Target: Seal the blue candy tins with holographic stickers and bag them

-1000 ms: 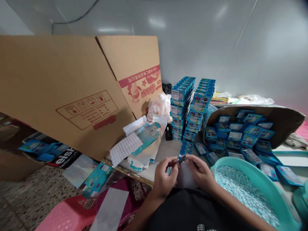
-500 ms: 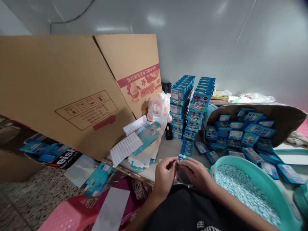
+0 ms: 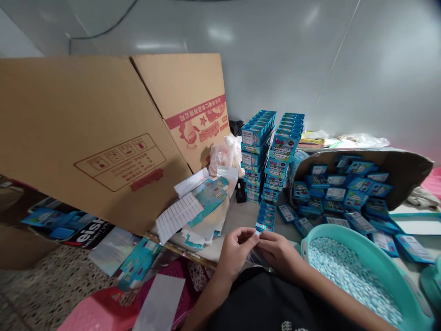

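My left hand (image 3: 234, 253) and my right hand (image 3: 279, 253) meet low in the middle of the view, fingertips pinched together on a small flat item with a bluish edge; I cannot make out what it is. Just beyond the fingers lies a short row of small blue boxes (image 3: 265, 219). Two tall stacks of blue boxes (image 3: 267, 158) stand behind them. A teal basin (image 3: 375, 257) filled with small pale blue and white pieces sits at my right forearm.
A big brown carton (image 3: 86, 133) leans at the left over loose label sheets (image 3: 179, 216) and flat blue packs. A tipped cardboard tray (image 3: 403, 170) spills blue boxes at the right. A pink plastic stool (image 3: 93, 312) stands at the lower left, and a grey wall runs behind.
Both hands have drawn closer together and shifted slightly down. The dark strip seen between the fingers a second ago is no longer visible. The camera tilted a little.
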`<state>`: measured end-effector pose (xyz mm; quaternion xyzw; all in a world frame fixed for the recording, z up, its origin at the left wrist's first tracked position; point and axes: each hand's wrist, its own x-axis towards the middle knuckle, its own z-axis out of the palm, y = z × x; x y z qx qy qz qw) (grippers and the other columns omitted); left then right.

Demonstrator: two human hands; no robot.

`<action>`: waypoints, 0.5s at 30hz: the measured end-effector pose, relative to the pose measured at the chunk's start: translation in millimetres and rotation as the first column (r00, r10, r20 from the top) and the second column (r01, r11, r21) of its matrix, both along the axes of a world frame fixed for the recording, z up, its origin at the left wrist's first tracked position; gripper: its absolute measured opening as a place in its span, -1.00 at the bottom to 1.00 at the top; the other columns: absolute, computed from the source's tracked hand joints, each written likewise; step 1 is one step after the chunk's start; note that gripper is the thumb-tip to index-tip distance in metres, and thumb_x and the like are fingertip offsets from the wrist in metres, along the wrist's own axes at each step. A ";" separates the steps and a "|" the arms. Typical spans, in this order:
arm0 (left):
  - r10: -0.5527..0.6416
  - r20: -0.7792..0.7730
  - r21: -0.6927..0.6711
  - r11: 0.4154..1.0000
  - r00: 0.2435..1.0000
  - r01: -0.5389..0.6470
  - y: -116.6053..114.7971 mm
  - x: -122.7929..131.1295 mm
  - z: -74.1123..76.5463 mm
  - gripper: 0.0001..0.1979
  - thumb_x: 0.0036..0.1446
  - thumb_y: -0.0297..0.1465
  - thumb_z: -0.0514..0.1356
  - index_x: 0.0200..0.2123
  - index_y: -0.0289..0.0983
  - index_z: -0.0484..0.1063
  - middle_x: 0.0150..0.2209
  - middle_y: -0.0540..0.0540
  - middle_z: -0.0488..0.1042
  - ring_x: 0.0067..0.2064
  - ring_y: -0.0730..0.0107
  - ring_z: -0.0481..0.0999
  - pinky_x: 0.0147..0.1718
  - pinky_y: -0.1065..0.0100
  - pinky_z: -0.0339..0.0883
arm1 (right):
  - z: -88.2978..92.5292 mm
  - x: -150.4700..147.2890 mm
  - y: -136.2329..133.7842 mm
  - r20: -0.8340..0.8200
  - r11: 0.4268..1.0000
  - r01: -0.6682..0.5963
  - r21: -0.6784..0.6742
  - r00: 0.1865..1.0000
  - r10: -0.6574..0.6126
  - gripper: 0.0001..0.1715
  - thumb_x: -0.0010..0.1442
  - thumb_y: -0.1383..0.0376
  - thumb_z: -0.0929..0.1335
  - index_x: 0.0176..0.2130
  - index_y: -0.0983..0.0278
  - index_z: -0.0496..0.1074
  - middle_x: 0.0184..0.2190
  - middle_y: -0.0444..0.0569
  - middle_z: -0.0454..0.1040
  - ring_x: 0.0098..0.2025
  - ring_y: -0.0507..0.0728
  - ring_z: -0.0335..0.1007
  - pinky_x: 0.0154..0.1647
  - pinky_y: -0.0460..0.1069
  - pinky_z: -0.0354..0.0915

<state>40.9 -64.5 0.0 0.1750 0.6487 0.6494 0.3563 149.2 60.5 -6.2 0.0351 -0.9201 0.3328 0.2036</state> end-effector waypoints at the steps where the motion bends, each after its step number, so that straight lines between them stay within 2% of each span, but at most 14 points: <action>1: 0.021 0.000 -0.006 1.000 1.000 -0.021 0.3 -0.8 -2.2 -0.58 -0.07 -0.15 0.40 -0.24 -0.35 0.56 -0.29 -0.17 0.62 -0.25 0.30 0.57 -0.22 0.36 0.42 | -0.4 0.3 0.2 0.020 1.000 -0.013 -0.005 1.000 0.013 -0.66 0.38 0.34 0.20 -0.21 0.27 0.55 -0.36 0.04 0.49 -0.32 0.09 0.40 -0.30 -0.07 0.32; 5: 0.150 -0.056 -0.024 0.988 0.987 -0.151 0.7 -8.3 -10.0 -0.60 -0.04 -0.14 0.37 -0.25 -0.34 0.55 -0.31 -0.16 0.61 -0.27 0.32 0.56 -0.23 0.35 0.42 | -2.1 2.8 2.2 0.077 0.997 0.036 -0.067 0.997 -0.030 -0.68 0.36 0.34 0.23 -0.08 0.22 0.56 -0.34 0.01 0.53 -0.33 0.09 0.45 -0.32 -0.08 0.34; 9: 0.239 -0.026 0.004 0.971 0.971 -0.239 -0.1 -18.8 -13.7 -0.56 -0.05 -0.12 0.37 -0.20 -0.34 0.56 -0.25 -0.19 0.63 -0.21 0.30 0.58 -0.14 0.33 0.43 | -5.4 5.2 4.5 0.058 0.961 0.216 -0.173 0.976 -0.209 -0.77 0.30 0.31 0.31 -0.14 0.24 0.58 -0.31 0.03 0.59 -0.27 0.12 0.52 -0.22 -0.05 0.40; 11: 0.206 -0.022 0.007 0.979 0.978 -0.206 1.1 -19.8 -12.0 -0.55 -0.07 -0.12 0.38 -0.20 -0.34 0.58 -0.29 -0.19 0.63 -0.25 0.29 0.59 -0.17 0.32 0.44 | -7.2 6.5 5.4 0.042 0.927 0.310 -0.212 0.950 -0.309 -0.80 0.27 0.31 0.34 -0.18 0.25 0.58 -0.30 0.04 0.61 -0.25 0.15 0.55 -0.18 -0.03 0.42; 15: 0.018 -0.029 0.005 1.000 0.999 -0.018 9.1 -9.9 -5.9 -0.57 -0.12 -0.11 0.41 -0.27 -0.33 0.61 -0.33 -0.20 0.64 -0.29 0.25 0.60 -0.22 0.31 0.47 | -6.2 9.8 6.5 0.027 0.877 0.408 -0.253 0.909 -0.416 -0.79 0.23 0.29 0.38 -0.16 0.26 0.59 -0.29 0.04 0.64 -0.26 0.16 0.57 -0.20 -0.02 0.44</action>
